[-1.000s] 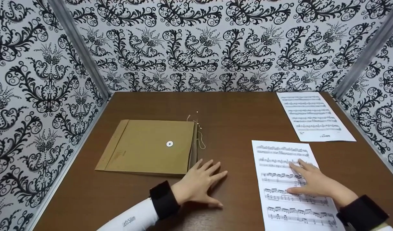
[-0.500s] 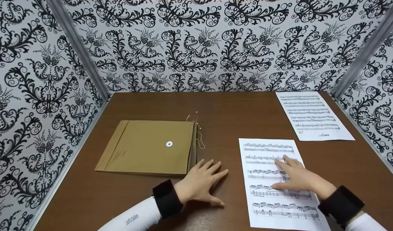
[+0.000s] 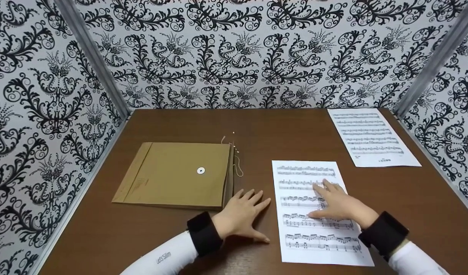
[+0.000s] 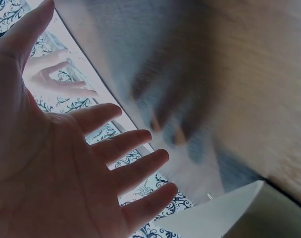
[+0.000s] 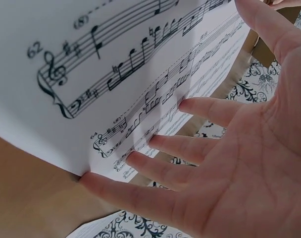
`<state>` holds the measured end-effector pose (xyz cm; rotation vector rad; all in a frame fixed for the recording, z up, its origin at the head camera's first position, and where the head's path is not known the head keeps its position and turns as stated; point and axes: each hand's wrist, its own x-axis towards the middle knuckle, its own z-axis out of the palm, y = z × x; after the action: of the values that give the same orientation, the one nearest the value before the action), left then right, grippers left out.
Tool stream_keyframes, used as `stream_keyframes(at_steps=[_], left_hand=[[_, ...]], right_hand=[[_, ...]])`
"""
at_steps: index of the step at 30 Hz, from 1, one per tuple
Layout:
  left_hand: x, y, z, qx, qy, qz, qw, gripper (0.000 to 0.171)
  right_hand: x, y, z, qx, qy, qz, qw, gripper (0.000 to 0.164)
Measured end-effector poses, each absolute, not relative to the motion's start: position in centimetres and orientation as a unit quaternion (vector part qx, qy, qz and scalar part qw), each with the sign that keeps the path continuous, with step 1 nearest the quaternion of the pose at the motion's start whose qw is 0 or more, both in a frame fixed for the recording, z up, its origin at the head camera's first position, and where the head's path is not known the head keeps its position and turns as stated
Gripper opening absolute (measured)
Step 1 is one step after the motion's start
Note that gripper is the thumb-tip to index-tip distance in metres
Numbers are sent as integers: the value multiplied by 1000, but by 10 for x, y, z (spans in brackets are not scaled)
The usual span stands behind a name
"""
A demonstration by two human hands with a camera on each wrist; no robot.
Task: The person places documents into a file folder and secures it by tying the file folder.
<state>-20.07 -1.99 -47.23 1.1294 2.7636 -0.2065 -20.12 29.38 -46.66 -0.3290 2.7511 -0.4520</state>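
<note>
Soft, even light covers the bench (image 3: 279, 130), with faint glare at its near edge; the left grip (image 4: 66, 161) looks dim against washed-out brightness beyond the bench, whose surface carries a blurred shadow.

My right hand (image 3: 340, 205) covers one part of the near sheet (image 3: 300, 231); the far sheet's (image 3: 375, 139) print (image 3: 382, 163) is too small to read.

White sleeves (image 3: 415, 260) and broad black wristbands (image 3: 204, 234) on both arms.
Small dark "Let's Slim" lettering (image 3: 163, 257) marks the sleeve at lower left.
</note>
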Motion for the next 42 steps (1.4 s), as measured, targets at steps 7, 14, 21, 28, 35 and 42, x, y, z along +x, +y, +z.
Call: stream_keyframes(at_steps=[7,14,21,28,35,42], left_hand=[[-204,-17,-473,362,926,-72,87,112],[-206,-16,-474,354,929,-74,81,112],[-207,-16,-474,352,930,-75,71,112],[-209,-16,-476,346,933,-67,65,113],[-209,-14,-478,340,937,-55,56,114],[-209,-14,-478,337,939,-35,59,116]], right_hand=[[-209,280,-466,-121,967,-154,165,105],[-214,270,-465,-124,966,-159,162,104],[-217,260,-465,-119,966,-164,163,104],[-220,253,-465,-117,968,-154,160,104],[-221,249,-465,-116,970,-148,157,103],[-221,250,-465,-114,970,-153,153,101]])
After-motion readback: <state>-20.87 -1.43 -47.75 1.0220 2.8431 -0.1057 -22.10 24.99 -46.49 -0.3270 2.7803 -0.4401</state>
